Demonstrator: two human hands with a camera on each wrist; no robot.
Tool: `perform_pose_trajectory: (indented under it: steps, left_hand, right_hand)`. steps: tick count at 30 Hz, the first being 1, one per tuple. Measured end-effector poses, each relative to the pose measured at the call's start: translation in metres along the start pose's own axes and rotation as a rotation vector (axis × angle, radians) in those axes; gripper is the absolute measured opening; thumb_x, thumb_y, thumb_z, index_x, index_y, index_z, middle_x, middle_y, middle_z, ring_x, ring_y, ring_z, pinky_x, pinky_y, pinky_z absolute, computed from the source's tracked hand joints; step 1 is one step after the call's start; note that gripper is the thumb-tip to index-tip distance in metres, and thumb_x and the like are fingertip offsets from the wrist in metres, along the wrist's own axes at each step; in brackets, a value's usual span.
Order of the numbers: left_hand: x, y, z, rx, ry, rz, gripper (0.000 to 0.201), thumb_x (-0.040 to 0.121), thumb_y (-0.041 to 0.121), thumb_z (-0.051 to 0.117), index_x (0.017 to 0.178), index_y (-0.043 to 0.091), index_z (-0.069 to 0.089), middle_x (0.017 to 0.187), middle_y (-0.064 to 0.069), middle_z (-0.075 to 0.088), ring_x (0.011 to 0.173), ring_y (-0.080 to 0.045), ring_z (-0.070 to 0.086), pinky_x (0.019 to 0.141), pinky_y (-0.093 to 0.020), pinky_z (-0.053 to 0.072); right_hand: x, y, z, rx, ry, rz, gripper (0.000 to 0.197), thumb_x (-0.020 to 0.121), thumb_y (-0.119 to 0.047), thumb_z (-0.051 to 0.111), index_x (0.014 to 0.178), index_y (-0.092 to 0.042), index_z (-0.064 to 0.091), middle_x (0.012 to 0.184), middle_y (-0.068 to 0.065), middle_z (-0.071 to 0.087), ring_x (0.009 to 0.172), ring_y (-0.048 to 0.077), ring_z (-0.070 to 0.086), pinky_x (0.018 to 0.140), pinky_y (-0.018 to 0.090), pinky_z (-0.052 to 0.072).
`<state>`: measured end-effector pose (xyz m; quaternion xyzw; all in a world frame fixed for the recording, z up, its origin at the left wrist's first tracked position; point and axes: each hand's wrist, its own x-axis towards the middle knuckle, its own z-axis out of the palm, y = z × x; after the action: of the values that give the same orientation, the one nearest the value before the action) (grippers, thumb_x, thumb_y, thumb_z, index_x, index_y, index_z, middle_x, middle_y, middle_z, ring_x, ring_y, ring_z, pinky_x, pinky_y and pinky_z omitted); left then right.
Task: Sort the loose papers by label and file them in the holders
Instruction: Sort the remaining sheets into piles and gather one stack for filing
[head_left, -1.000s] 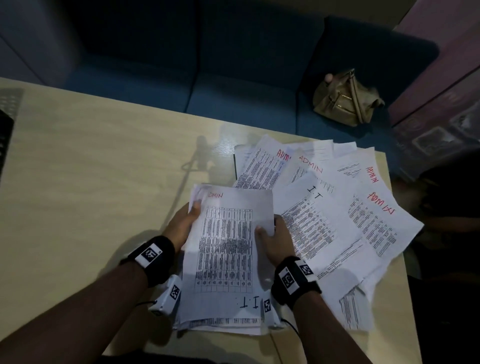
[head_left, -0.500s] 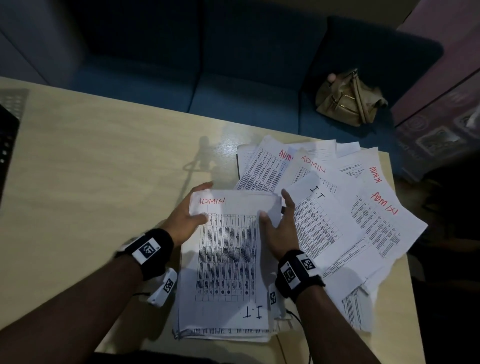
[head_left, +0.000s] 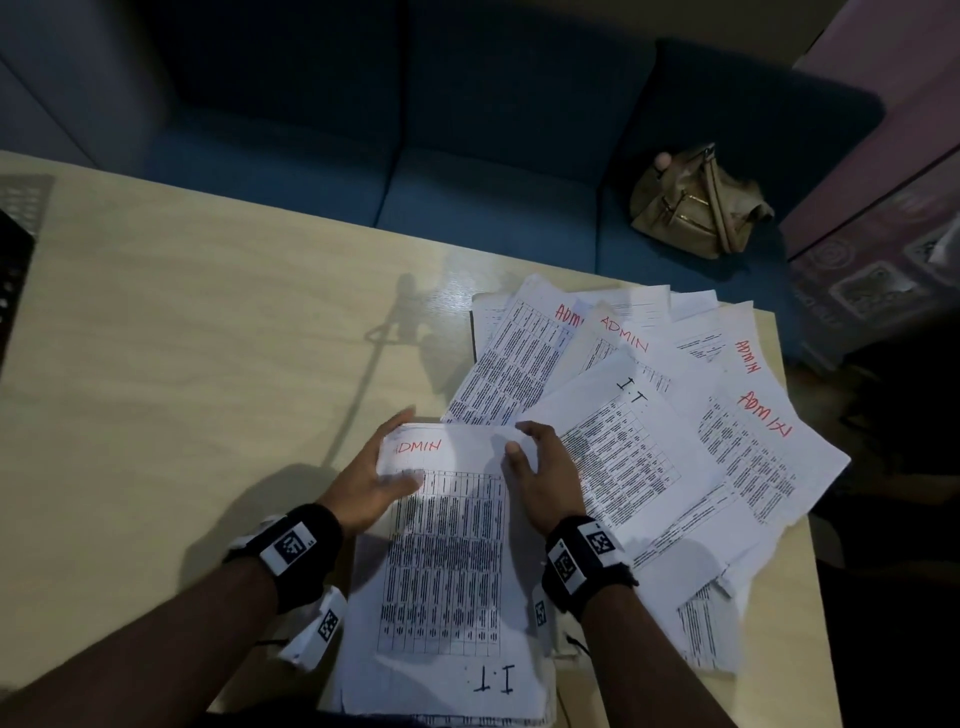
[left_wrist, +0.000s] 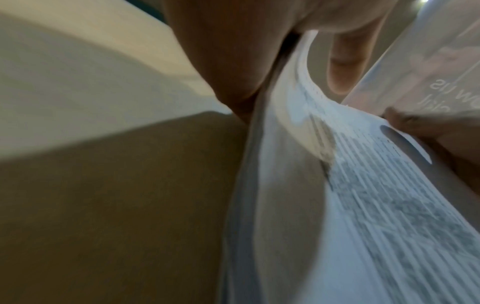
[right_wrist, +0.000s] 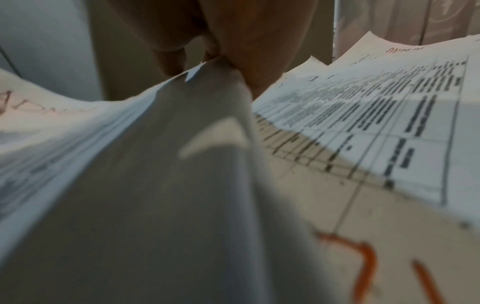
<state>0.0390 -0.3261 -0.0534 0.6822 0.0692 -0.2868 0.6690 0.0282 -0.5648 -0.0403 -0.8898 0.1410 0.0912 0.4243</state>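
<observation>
A stack of white printed sheets (head_left: 447, 561) lies near the table's front edge, its top sheet marked ADMIN in red at the far end and I.T in black at the near end. My left hand (head_left: 379, 473) holds the stack's far left corner, thumb on top, fingers curled behind the edge. My right hand (head_left: 535, 467) grips the far right corner, bending the paper (right_wrist: 182, 144) up. A fan of loose sheets (head_left: 675, 415) labelled ADMIN and I.T spreads to the right. The left wrist view shows the sheet edges (left_wrist: 298, 123) by my palm.
The pale wooden table (head_left: 208, 364) ends just right of the loose sheets. A black mesh holder (head_left: 13, 291) shows at the far left edge. Behind the table stands a blue sofa (head_left: 467, 208) with a tan handbag (head_left: 696, 202) on it.
Both hands have slid from the stack's sides up to its far corners, and the stack has been lowered toward the table.
</observation>
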Motion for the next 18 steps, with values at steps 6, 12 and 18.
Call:
perform_pose_trajectory:
  steps: [6, 12, 18]
  left_hand:
    - [0.001, -0.014, -0.003, 0.258, 0.132, -0.096, 0.044, 0.091, 0.015, 0.064, 0.133, 0.010, 0.051, 0.119, -0.007, 0.065, 0.112, -0.029, 0.060, 0.091, -0.034, 0.047]
    - [0.009, 0.003, -0.008, 0.396, 0.110, -0.105, 0.041, 0.096, 0.018, 0.057, 0.136, 0.016, 0.050, 0.119, -0.002, 0.063, 0.103, -0.021, 0.058, 0.079, -0.029, 0.044]
    - [0.011, 0.006, -0.011, 0.438, 0.085, -0.106, 0.039, 0.095, 0.018, 0.057, 0.134, 0.017, 0.053, 0.112, -0.001, 0.064, 0.107, -0.025, 0.058, 0.077, -0.028, 0.043]
  right_hand:
    - [0.007, 0.023, -0.043, -0.262, 0.480, 0.384, 0.048, 0.083, -0.040, 0.065, 0.127, -0.026, 0.051, 0.136, 0.010, 0.042, 0.125, 0.031, 0.041, 0.107, 0.049, 0.032]
    - [-0.011, 0.065, -0.071, 0.056, 0.628, 0.844, 0.090, 0.071, -0.031, 0.081, 0.140, -0.011, 0.027, 0.141, 0.024, 0.031, 0.128, 0.043, 0.036, 0.104, 0.052, 0.036]
    - [-0.014, 0.079, -0.086, 0.235, 0.653, 0.817, 0.069, 0.077, -0.002, 0.067, 0.137, -0.013, 0.034, 0.139, 0.021, 0.026, 0.112, 0.039, 0.052, 0.095, 0.045, 0.049]
